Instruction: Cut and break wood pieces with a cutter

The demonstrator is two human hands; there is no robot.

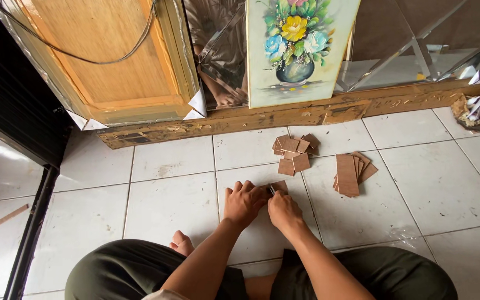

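I sit cross-legged on a white tiled floor (168, 205). My left hand (244, 203) presses down on a small brown wooden piece (279, 185) lying flat on the tile. My right hand (283, 210) is closed around a small dark-and-metal tool (271, 190) whose tip touches that piece. Just beyond my hands lies a loose heap of small square wooden pieces (294, 153). To its right is a fanned stack of longer rectangular wooden pieces (352, 173).
A rough wooden beam (306, 115) runs along the floor ahead. Leaning behind it are a wood-backed frame with a hanging wire (106, 55), a painting of flowers in a vase (295, 50) and mirror panels (418, 50). Crumpled paper (479, 111) lies far right; a wooden strip (2, 220) lies left.
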